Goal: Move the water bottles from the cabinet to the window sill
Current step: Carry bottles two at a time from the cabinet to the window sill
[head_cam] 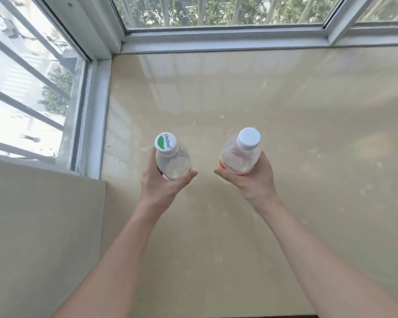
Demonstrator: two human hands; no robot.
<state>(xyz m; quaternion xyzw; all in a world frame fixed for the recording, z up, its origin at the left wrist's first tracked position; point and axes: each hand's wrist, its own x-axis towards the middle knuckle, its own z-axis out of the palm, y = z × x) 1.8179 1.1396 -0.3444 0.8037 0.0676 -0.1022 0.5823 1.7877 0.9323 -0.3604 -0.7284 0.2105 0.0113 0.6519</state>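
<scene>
My left hand [161, 182] grips a clear water bottle [171, 160] whose white cap carries a green mark. My right hand [251, 180] grips a second clear water bottle [240, 154] with a plain white cap and an orange-red label. Both bottles are held upright, side by side, above the glossy beige window sill [262, 106]. Whether their bases touch the sill is hidden by my hands. The cabinet is out of view.
White window frames border the sill at the back [228, 40] and on the left [97, 115], meeting in the far left corner. A beige wall [39, 226] stands at the lower left. Outside are trees and metal bars.
</scene>
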